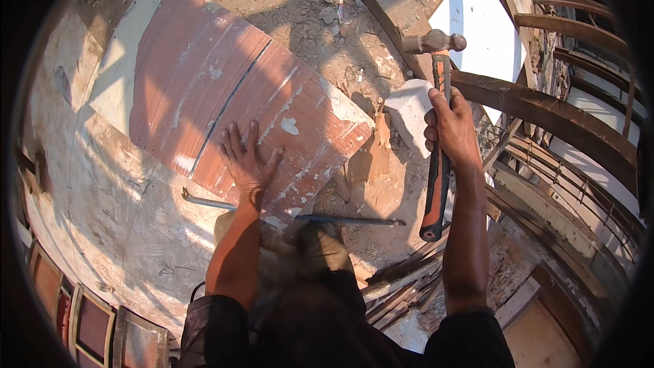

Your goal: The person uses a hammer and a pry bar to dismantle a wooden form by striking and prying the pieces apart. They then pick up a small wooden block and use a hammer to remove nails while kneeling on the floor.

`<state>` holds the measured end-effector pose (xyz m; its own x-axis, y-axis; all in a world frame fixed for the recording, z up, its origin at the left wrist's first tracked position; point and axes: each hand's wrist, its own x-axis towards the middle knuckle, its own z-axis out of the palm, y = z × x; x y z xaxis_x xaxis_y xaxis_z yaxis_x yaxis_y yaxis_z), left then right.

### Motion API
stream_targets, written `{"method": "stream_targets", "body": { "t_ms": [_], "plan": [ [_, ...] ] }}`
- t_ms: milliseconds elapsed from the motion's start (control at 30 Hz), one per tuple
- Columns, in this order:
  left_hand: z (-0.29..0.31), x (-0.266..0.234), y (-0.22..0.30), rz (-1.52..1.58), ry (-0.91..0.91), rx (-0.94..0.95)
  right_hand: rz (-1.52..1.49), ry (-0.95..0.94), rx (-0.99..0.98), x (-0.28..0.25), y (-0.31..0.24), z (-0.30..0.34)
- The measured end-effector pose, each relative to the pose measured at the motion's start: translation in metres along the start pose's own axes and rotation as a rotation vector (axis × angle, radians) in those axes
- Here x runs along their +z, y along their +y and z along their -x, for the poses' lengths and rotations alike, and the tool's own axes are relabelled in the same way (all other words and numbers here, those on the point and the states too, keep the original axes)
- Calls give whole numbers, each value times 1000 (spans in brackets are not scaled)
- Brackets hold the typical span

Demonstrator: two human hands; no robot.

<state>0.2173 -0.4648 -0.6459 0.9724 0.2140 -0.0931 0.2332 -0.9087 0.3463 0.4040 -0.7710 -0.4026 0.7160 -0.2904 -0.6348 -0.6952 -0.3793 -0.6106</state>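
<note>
My left hand (249,163) lies flat with its fingers spread on a reddish-brown board (197,75), pressing near its lower edge. The board has a pale strip at the far left, a dark slit across it and scuffed white patches. My right hand (452,126) is wrapped around the black and orange handle of a ball-peen hammer (434,197). The hammer is raised upright to the right of the board, its rusty head at the top. Close to my body, a dark metal bar (351,219) with a hooked end at the left passes partly out of sight behind my left forearm.
Dusty, rubble-strewn ground (320,0) stretches beyond the board. A white block (412,105) sits behind the hammer. Curved wooden beams (545,105) and stacked timber crowd the right side. Framed panels (92,324) stand at the lower left, beside a pale worn slab (116,218).
</note>
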Motion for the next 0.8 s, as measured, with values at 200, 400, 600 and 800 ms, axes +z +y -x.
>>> {"method": "stream_targets", "body": {
  "t_ms": [200,400,600,800],
  "plan": [
    [0,-2,7,24,4,0,55,90,-132,37,40,-22],
    [15,-5,-1,30,5,56,40,-241,195,42,50,-26],
    [0,-6,3,53,14,-1,-56,223,-208,22,-11,-9],
    [-3,-8,11,76,8,37,328,-167,66,58,80,-26]
  ]
}}
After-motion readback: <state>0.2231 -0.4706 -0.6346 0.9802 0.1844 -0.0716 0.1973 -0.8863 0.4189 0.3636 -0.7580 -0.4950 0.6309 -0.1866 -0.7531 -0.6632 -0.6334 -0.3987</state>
